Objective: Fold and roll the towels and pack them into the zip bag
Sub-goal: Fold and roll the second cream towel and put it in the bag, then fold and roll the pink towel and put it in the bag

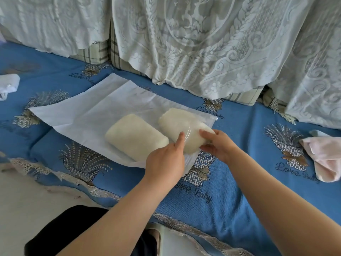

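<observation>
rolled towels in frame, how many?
2. Left roll lies on the bag; right roll is inside its mouth, held by both hands. The pink towel at right is unrolled.

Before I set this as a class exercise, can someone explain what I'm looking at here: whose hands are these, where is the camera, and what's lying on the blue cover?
No machine here: a person works with bare hands, filmed by a head-worn camera looking down. On the blue cover lies a clear zip bag holding two rolled cream towels: the left roll and the right roll. The left hand holds the bag's open edge, forefinger extended; the right hand grips the end of the right roll. A pink towel waits at the right, and something white lies at the far left. A lace cloth hangs behind.
</observation>
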{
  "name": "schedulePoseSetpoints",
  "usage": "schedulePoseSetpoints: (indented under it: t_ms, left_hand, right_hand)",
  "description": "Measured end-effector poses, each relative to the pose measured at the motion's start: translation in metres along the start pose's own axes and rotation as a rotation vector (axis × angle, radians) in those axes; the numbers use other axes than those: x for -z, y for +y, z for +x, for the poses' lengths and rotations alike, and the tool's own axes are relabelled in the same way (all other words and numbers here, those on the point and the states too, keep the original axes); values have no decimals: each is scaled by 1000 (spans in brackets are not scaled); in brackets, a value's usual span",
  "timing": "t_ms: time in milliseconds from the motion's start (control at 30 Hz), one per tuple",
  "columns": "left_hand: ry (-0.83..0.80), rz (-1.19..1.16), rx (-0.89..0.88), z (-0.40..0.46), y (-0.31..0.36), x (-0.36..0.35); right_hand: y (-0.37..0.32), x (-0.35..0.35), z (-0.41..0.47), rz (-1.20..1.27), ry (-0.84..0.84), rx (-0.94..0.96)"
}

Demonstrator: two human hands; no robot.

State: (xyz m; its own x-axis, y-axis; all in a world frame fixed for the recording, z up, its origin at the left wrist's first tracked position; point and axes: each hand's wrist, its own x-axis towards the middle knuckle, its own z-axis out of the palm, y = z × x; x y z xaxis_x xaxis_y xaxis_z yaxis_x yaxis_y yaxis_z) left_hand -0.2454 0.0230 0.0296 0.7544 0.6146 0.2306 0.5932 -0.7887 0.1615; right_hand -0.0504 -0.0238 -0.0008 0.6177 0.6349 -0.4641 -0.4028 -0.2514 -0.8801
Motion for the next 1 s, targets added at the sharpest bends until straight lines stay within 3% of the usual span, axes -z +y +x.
schedulePoseSetpoints:
  t_ms: [100,167,233,367,500,567,767,833,933,1000]
  left_hand:
    - [3,2,-9,-1,1,1]
    - [3,4,-15,1,2,0]
    - [-19,14,-21,3,5,-4]
    - [-52,8,-11,4,9,-11]
    - [-35,12,-22,6,10,-15]
    - [-26,21,-28,6,12,-17]
    - [165,64,-207,6,44,-21]
    - [95,-128,-257,5,72,-16]
    - [-183,-447,-201,3,115,-17]
    - [-335,-544,-189,4,145,-19]
  right_hand:
    - [8,-13,6,50,256,38]
    - [10,-26,10,-14,341,56]
    - [5,-42,12,-54,292,52]
    - [-4,-61,19,165,119,19]
    - [13,-38,10,420,158,35]
    - [26,-16,-6,396,135,58]
    - [34,54,-52,-167,-5,126]
    - [32,78,-69,-420,-51,127]
    - [32,120,-92,-866,-89,122]
    - [30,154,-103,-1106,-23,100]
